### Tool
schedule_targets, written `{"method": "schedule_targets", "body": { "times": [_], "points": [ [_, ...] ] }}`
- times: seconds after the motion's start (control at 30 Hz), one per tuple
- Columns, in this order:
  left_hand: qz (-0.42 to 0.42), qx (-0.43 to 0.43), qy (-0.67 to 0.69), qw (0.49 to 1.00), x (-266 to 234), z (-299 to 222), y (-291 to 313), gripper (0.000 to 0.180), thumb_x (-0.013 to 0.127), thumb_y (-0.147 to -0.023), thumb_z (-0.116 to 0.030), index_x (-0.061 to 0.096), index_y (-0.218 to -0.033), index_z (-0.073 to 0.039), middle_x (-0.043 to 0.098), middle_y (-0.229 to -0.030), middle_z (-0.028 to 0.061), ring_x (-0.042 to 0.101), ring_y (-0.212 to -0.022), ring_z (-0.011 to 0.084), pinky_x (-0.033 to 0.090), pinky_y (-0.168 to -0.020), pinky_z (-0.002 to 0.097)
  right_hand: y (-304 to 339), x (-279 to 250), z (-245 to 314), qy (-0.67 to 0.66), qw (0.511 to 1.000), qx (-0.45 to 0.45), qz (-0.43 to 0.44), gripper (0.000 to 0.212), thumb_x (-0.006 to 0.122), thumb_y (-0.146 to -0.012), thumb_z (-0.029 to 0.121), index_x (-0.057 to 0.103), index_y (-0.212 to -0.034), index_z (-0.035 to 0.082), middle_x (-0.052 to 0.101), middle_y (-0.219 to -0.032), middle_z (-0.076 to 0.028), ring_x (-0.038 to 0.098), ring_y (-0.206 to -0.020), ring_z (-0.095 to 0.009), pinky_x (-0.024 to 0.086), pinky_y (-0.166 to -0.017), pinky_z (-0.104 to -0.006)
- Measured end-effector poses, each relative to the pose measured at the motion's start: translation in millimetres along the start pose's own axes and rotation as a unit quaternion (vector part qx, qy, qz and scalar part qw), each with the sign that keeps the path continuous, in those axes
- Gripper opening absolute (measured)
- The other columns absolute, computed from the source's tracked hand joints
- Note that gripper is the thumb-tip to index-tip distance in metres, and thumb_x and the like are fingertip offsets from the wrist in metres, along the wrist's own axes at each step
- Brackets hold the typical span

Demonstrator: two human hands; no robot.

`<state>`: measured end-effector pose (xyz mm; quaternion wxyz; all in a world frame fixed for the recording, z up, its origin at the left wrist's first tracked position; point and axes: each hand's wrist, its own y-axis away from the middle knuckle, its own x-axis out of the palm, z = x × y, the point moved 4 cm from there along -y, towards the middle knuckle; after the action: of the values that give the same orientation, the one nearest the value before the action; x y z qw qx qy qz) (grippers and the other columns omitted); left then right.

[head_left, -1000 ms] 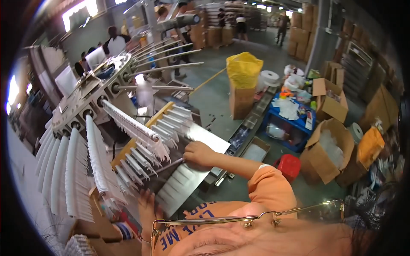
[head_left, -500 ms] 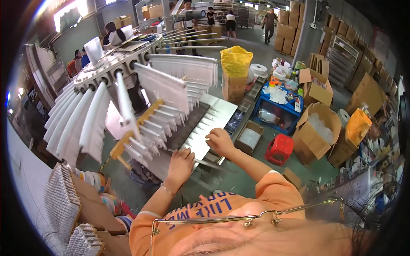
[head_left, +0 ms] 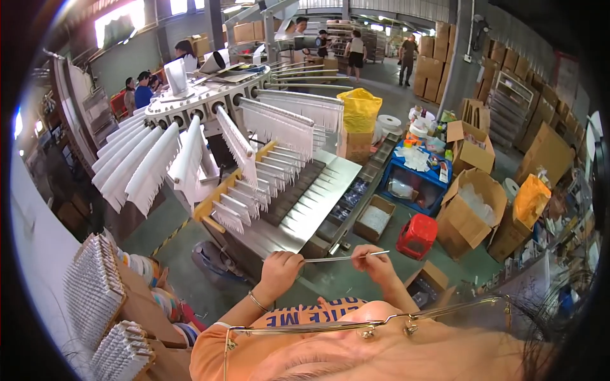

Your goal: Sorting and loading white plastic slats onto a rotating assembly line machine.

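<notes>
A thin, pale rod (head_left: 328,259) is spanning the gap from the left hand (head_left: 281,273) to the right hand (head_left: 376,263), slanting slightly, its right tip jutting past the right hand.

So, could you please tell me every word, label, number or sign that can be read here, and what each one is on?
Orange shirt: large blue lettering, partly hidden; I'm leaving its words unquoted.
White packet by the blue crate: coloured marks, too small to read.
Stacked brown cartons: any print is too far off to read.
</notes>
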<state>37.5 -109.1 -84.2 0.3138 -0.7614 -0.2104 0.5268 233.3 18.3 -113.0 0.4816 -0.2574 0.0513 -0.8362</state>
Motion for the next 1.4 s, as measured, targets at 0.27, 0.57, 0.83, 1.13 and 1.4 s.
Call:
{"method": "schedule_targets", "body": {
  "times": [0.27,0.57,0.83,1.13,1.4],
  "points": [
    [-0.139,0.078,-0.056,0.986,-55,-12,-18,0.02,0.07,-0.064,-0.012,0.057,-0.079,-0.006,0.057,-0.081,0.0082,0.052,-0.07,0.0251,0.041,-0.062,0.0362,-19,23,66,0.224,0.963,-0.129,0.072,0.018,0.046,-0.072,-0.001,0.061,-0.081,-0.005,0.055,-0.068,-0.011,0.05,-0.053,-0.015,0.038,-0.048,-0.0244],
    [-0.328,-0.294,0.084,0.894,-65,96,41,0.015,0.055,-0.079,-0.003,0.052,-0.093,-0.001,0.051,-0.077,0.0039,0.047,-0.063,0.0079,0.038,-0.055,0.0208,-28,64,84,0.307,0.935,-0.161,0.077,0.027,0.049,-0.073,-0.007,0.06,-0.097,-0.005,0.06,-0.077,-0.016,0.061,-0.062,-0.02,0.049,-0.056,-0.0273],
    [-0.351,-0.407,0.474,0.697,-54,180,33,0.024,0.049,-0.087,-0.014,0.052,-0.108,-0.003,0.047,-0.071,-0.0012,0.037,-0.053,0.0059,0.028,-0.046,0.0194,-39,106,93,0.469,0.848,-0.206,0.137,0.022,0.057,-0.079,0.007,0.06,-0.098,-0.003,0.062,-0.075,-0.014,0.061,-0.059,-0.018,0.049,-0.054,-0.0257],
    [-0.247,-0.413,0.389,0.786,-37,102,16,0.023,0.049,-0.088,-0.015,0.056,-0.105,-0.001,0.049,-0.066,-0.0012,0.039,-0.051,0.0045,0.03,-0.045,0.0186,-66,108,42,0.492,0.817,-0.291,0.068,0.019,0.057,-0.074,0.0,0.061,-0.092,-0.002,0.058,-0.074,-0.011,0.057,-0.063,-0.019,0.047,-0.057,-0.0279],
    [-0.326,-0.42,0.419,0.736,-45,168,27,0.018,0.048,-0.085,-0.012,0.055,-0.101,-0.005,0.045,-0.065,-0.0046,0.036,-0.048,0.0039,0.026,-0.042,0.0185,-24,79,75,0.466,0.832,-0.297,0.044,0.016,0.052,-0.074,-0.005,0.061,-0.087,-0.004,0.058,-0.073,-0.013,0.056,-0.06,-0.018,0.045,-0.054,-0.0256]
  ]
}}
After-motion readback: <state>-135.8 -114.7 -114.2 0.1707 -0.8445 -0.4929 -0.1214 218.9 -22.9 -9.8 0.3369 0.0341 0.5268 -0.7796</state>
